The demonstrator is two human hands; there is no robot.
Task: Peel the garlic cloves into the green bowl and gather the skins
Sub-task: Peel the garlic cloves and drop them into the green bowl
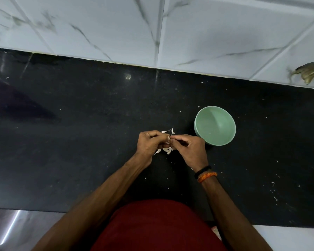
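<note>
My left hand [149, 142] and my right hand [188, 149] meet over the black counter, fingertips pinching a garlic clove [168, 139] between them. Most of the clove is hidden by my fingers. Loose white garlic skins [168, 150] lie on the counter under and just beyond my hands, with more skins [169, 130] at the far side. The green bowl [223, 140] stands upright just right of my right hand, and its inside looks bare.
The black stone counter [80, 142] runs left to right, speckled with tiny white bits. A white marble-tiled wall [152, 29] backs it, with a brown stain [306, 72] at far right. The counter's front edge is near my red-clothed body.
</note>
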